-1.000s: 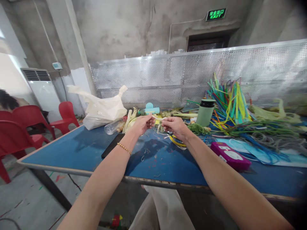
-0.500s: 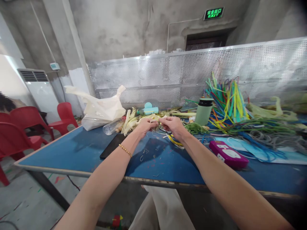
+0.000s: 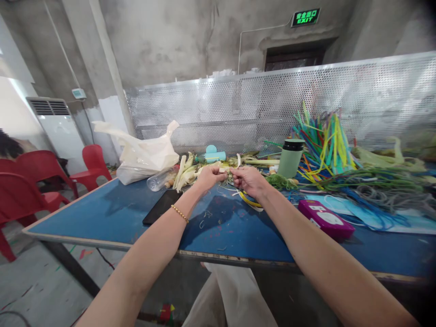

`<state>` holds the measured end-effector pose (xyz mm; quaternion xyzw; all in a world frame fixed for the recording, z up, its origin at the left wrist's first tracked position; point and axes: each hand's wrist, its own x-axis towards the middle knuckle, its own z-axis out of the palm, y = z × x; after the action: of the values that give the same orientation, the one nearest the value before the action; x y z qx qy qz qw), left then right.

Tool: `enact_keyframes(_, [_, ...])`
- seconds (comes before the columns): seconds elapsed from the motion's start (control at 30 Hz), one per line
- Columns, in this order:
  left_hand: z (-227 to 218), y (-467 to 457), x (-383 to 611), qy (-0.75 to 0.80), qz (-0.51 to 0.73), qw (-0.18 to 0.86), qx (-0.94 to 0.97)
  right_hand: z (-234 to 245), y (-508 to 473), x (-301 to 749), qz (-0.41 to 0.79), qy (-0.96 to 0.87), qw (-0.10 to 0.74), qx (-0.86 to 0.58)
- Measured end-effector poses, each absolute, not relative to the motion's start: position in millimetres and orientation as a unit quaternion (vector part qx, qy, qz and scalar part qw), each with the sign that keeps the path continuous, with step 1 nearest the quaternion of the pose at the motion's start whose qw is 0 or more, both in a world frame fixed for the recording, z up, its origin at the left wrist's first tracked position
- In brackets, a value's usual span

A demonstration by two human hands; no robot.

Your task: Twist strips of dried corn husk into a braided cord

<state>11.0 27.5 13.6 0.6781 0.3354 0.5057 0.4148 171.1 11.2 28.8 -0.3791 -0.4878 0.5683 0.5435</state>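
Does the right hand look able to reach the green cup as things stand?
Probably yes: the green cup stands close to the right hand, its upper body uncovered, with only low green strands near its base. That hand seems busy pinching a pale strip, though.

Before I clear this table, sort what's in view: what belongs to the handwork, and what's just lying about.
In the handwork:
pale piece between the left hand and right hand
probably the similar pale strips beside the left hand

Apparently lying about:
white bag
flat black object
green container
magenta box
coloured strips, though possibly spare material
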Motion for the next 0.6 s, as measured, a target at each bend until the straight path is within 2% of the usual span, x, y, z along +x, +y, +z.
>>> enact_keyframes(0.13, [16, 20, 6, 0.340, 0.433, 0.458, 0.698, 31, 14, 175, 0.525, -0.489, 0.576, -0.393])
enact_keyframes(0.33, [26, 12, -5, 0.356, 0.228, 0.495, 0.759, 34, 16, 182, 0.504, -0.476, 0.600, -0.399])
enact_keyframes(0.53, [28, 16, 0, 0.403, 0.464, 0.464, 0.638, 34, 15, 181, 0.505, -0.495, 0.586, -0.396])
enact_keyframes(0.6, [28, 17, 3, 0.395, 0.493, 0.480, 0.609, 34, 15, 179, 0.504, -0.505, 0.579, -0.395])
